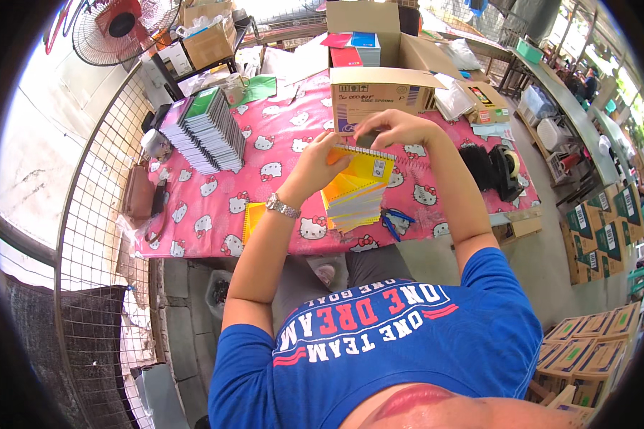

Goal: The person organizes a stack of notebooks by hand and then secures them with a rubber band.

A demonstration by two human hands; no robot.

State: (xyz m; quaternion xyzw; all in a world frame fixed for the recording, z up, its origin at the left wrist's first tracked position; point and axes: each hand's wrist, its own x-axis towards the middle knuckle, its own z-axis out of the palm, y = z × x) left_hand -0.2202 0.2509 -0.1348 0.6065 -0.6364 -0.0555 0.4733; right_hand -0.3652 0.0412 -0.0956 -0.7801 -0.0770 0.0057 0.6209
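Note:
Over the pink tablecloth, a yellow spiral notebook (pixel 368 166) sits atop a stack of yellow notebooks (pixel 354 207). My left hand (pixel 316 168), with a watch on its wrist, grips the notebook's left side near the bound edge. My right hand (pixel 401 131) is curled above that edge, fingertips pinched together; a dark patch shows beneath them, and what they hold is unclear. From the bound edge a loose spiral coil (pixel 413 164) sticks out to the right. Blue-handled pliers (pixel 397 223) lie right of the stack. Another yellow notebook (pixel 251 220) is partly hidden behind my left forearm.
A tall stack of notebooks (pixel 211 136) stands at the left. An open cardboard box (pixel 379 96) with notebooks behind it is at the back. On the right are a tape dispenser (pixel 509 171) and a black fuzzy item (pixel 477 166). A brown bag (pixel 137 193) rests at the left edge.

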